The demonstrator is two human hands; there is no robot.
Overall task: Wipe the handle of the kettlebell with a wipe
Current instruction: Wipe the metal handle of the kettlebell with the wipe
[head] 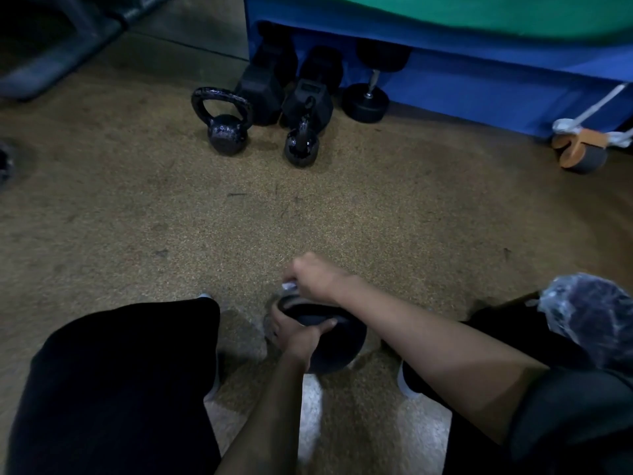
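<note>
Floor (376, 207), speckled brown. Kettlebell (339, 351), black, standing between the person's feet. Left hand (296, 334), clasping kettlebell beside its handle (286, 303). Right hand (315, 279), just above kettlebell, pinching wipe (288, 286), white, against the handle.

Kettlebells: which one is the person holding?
The closest kettlebell: the left hand grips it, and the right hand holds a wipe. The other two stand untouched.

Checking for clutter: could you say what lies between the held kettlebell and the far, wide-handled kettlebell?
Only bare floor, from the held kettlebell to the wide-handled kettlebell, per the head view.
</note>
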